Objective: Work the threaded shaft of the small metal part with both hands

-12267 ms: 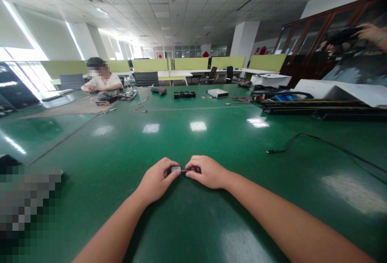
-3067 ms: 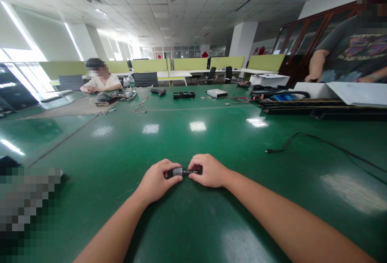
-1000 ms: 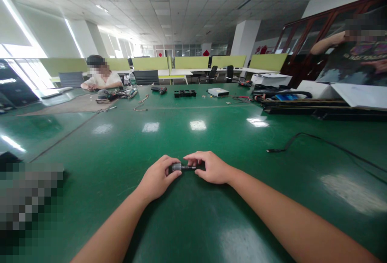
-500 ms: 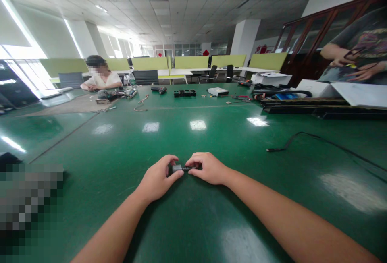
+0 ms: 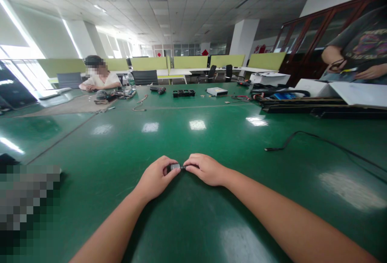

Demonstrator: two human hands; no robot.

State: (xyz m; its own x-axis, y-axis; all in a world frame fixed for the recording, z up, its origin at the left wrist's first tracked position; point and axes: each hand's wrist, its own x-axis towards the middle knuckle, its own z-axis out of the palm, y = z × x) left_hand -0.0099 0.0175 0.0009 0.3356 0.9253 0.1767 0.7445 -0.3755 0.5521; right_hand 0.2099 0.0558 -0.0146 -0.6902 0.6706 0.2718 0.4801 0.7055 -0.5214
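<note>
Between my hands, above the green table (image 5: 193,206), is a small dark cylindrical piece with a grey metal band (image 5: 175,166) and a thin dark stem (image 5: 183,167). My left hand (image 5: 155,177) grips the thicker part from the left, thumb in front and fingers curled behind. The stem's right end disappears into my right hand (image 5: 206,169), pinched between its thumb and fingers. What exactly the piece is cannot be made out, since the fingers cover both of its ends.
A black cable (image 5: 314,135) lies to the right. Toward the back are a power drill (image 5: 158,90), a black slotted part (image 5: 184,93) and a flat silver box (image 5: 217,91). Long black rails (image 5: 290,108) lie at right. One person sits far left; another stands at right.
My right hand's fingers have come closer to my left hand along the stem, so less of the stem shows. The left hand keeps its hold.
</note>
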